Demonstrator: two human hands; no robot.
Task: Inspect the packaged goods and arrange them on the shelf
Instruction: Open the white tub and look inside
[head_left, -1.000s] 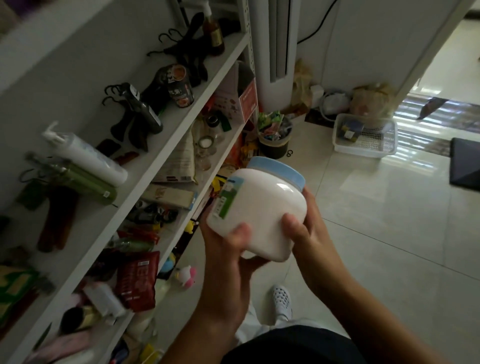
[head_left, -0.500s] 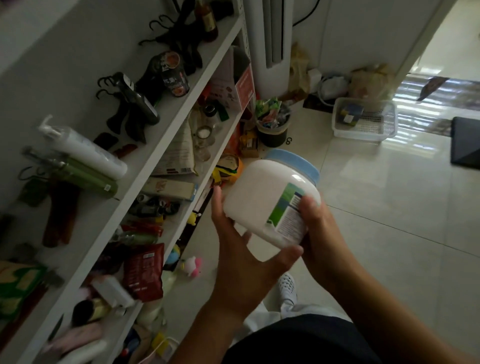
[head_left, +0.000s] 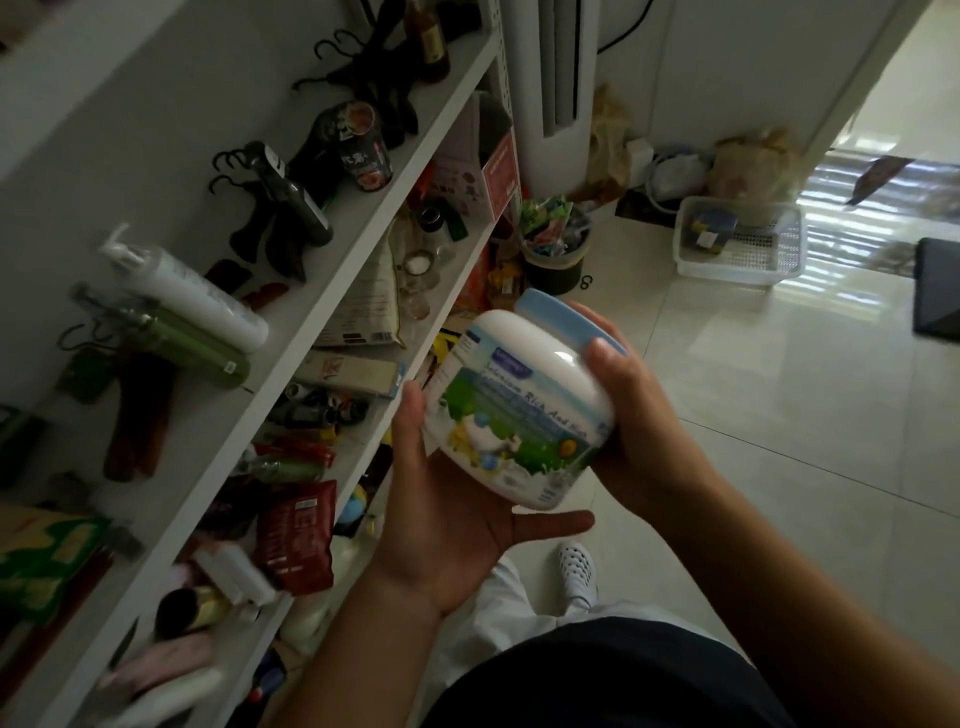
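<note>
So I've got the white jar (head_left: 524, 410) up in front of me, out in the air beside the shelf (head_left: 322, 332) and not on any board. It's tipped over, with the blue lid (head_left: 550, 312) pointing away and the green printed label facing up at me. My left grip (head_left: 447, 525) cups its base from underneath, fingers up one side and thumb stretched out below. My right grip (head_left: 644, 421) is wrapped round the other side, thumb up by the lid rim. The shelf's on my left and it's packed. On the upper board a white pump bottle (head_left: 192, 296) lies on its side touching a green bottle (head_left: 192, 348), and further along there's a dark bottle (head_left: 296, 202), a dark can (head_left: 363, 156) and a tangle of black hangers (head_left: 363, 78). The board nearest the jar has a flat box (head_left: 353, 371), a paper bag (head_left: 374, 296), some glass jars (head_left: 415, 270) and a red packet (head_left: 296, 535) right at the edge, so all that clutter crowds the spot closest to me. On the floor (head_left: 779, 415) past the jar sit a dark bin (head_left: 556, 254) stuffed with wrappers and a white basket (head_left: 737, 244), and my white shoe (head_left: 576, 569) is below it.
</note>
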